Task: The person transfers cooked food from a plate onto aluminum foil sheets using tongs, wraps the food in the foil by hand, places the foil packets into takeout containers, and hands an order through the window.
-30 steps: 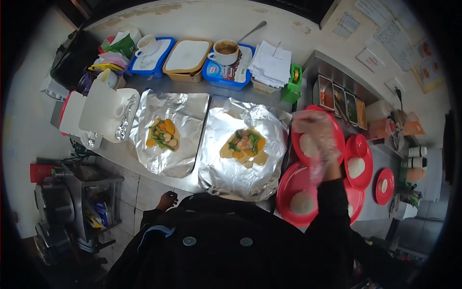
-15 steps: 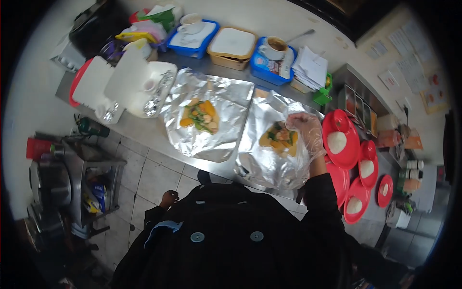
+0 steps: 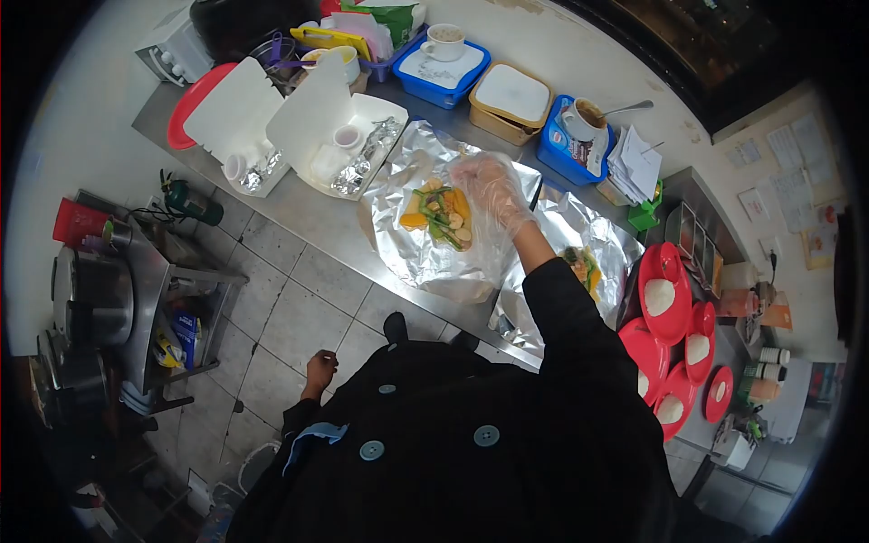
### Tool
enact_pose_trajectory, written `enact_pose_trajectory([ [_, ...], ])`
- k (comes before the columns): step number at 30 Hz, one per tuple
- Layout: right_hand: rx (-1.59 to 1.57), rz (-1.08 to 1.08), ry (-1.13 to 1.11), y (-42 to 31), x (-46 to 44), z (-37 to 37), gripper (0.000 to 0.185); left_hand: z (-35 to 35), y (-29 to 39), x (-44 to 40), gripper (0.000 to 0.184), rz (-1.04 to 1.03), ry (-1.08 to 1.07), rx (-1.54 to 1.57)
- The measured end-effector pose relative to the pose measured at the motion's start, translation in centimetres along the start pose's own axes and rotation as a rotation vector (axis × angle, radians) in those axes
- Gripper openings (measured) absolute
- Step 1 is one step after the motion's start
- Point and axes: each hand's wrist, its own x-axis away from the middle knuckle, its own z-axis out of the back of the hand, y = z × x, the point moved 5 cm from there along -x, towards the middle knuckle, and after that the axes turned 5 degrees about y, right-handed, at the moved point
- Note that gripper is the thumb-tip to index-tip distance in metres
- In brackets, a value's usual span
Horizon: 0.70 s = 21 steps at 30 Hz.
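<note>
My right hand [image 3: 491, 188] wears a clear plastic glove and hovers over the upper right side of the left foil sheet [image 3: 398, 258]. Its fingers are bent together beside the food; anything between them is hidden. On that foil lies a pile of cut vegetables [image 3: 438, 215], with orange and green pieces and pale round slices. A second foil sheet [image 3: 523, 317] to the right bears a similar vegetable portion [image 3: 582, 268], partly covered by my sleeve. My bare left hand [image 3: 321, 369] hangs beside my body above the floor, fingers curled, with nothing visible in them.
Left on the steel counter stand open white takeaway boxes [image 3: 312, 118] with foil packets and small cups. Along the wall are blue tubs [image 3: 442, 72], a tan tub [image 3: 510, 95] and mugs. Red plates [image 3: 665, 312] with rice sit right. A metal cart [image 3: 176, 299] stands lower left.
My right hand has moved left, from the food on the right foil to the food on the left foil. The view has shifted, too. My left hand still hangs low.
</note>
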Motion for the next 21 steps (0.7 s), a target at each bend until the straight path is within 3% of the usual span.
enact_pose_trajectory([
  [1, 0.038, -0.009, 0.062, -0.8, -0.1, 0.5, 0.015, 0.9, 2.2, 0.6, 0.018, -0.201, 0.108, -0.171],
  [3, 0.080, -0.026, 0.129, -1.1, 0.1, 0.2, 0.012, 2.1, 8.2, 1.9, 0.017, -0.396, 0.217, -0.117],
  [5, 0.359, 0.093, 0.016, -0.1, 0.1, -2.1, 0.007, 2.5, 17.1, 4.4, 0.016, -0.465, 0.212, 0.040],
  [6, 0.376, 0.122, 0.002, 4.3, -0.2, -4.4, 0.010, 2.0, 20.6, 5.0, 0.016, -0.567, 0.153, 0.070],
  [10, 0.481, 0.133, 0.033, 0.5, 0.4, -2.0, 0.010, -3.2, 31.4, 9.1, 0.020, -1.136, -0.143, 0.007],
  [12, 0.281, 0.014, 0.264, -0.6, 0.9, -0.7, 0.011, -7.7, 33.6, 11.0, 0.027, -1.380, -0.369, -0.224],
  [14, 0.318, -0.048, 0.217, 1.3, 0.6, -3.3, 0.010, -11.8, 34.5, 12.5, 0.032, -1.485, -0.524, -0.375],
  [16, 0.372, 0.251, 0.081, 1.8, 1.5, -6.1, 0.010, -16.7, 33.6, 14.0, 0.042, -1.600, -0.783, -0.512],
  [17, 0.433, 0.125, 0.061, 1.0, 1.7, -6.0, 0.012, -18.2, 33.3, 14.4, 0.042, -1.626, -0.824, -0.511],
  [18, 0.489, 0.001, 0.039, -0.4, 1.9, -5.7, 0.014, -19.3, 32.9, 14.6, 0.044, -1.706, -0.726, -0.572],
  [19, 0.451, 0.003, 0.143, -1.4, 2.1, -5.5, 0.014, -20.1, 32.8, 14.8, 0.046, -1.778, -0.619, -0.630],
  [21, 0.415, -0.011, 0.261, -2.4, 3.1, -4.1, 0.014, -21.3, 32.9, 14.5, 0.042, -1.722, -0.716, -0.467],
])
